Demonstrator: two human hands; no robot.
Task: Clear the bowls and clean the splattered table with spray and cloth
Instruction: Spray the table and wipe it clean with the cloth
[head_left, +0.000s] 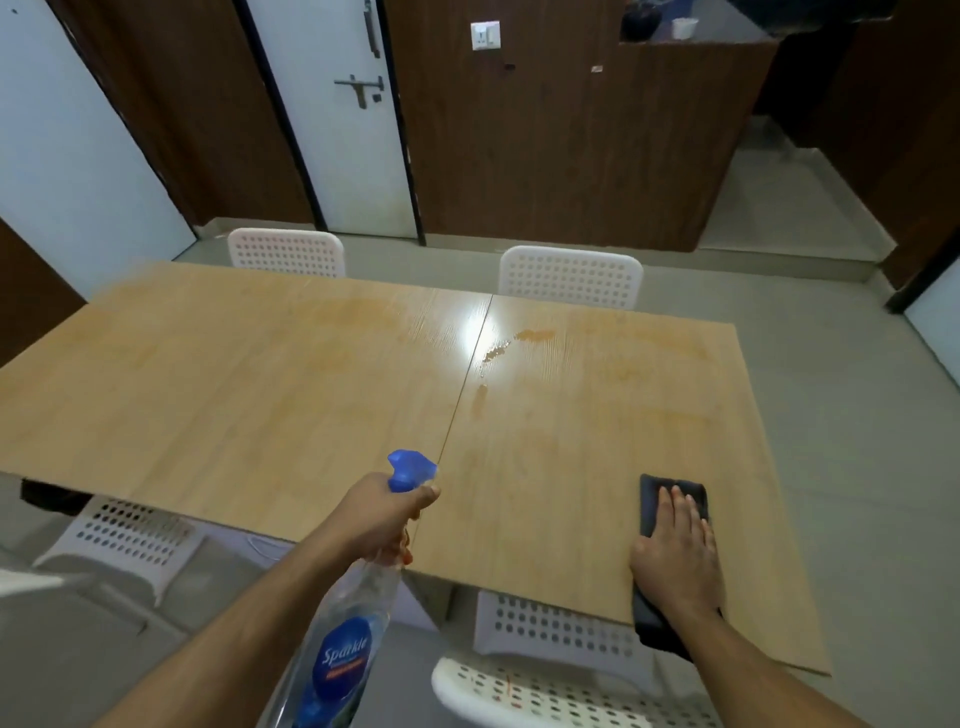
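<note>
Spray bottle (343, 639): left hand (387, 517) is gripping it round the neck, fingers curled, one fingertip lying at the blue trigger head (410, 470); nozzle is pointing out over the table, body is slanting down toward the camera, off the near edge.
Cloth (670, 525): dark, folded, lying flat on the table near the near edge, rt side; its near end is hanging just over the edge.
Right hand (675, 551): is pressing down on the cloth w/ fingers straight & together, palm flat, not gripping.
Hands: well apart, bottle left of the table seam, cloth right of it.
Table (234, 384): light wood, two tops meeting at a center seam; glare is sitting on the seam.
Splatter (532, 336): orange-brown smear plus small drops (493, 354) just right of the seam, beyond both hands; faint orange haze is spreading over both tops.
Chairs: white perforated ones, two at the far side (571, 278), others (519, 691) tucked in at the near side under the hands.
Bowls: two small ones (683, 27) are sitting on the far counter, too small to tell more.
Bottle look: clear plastic, blue label reading "Sparkle".
</note>
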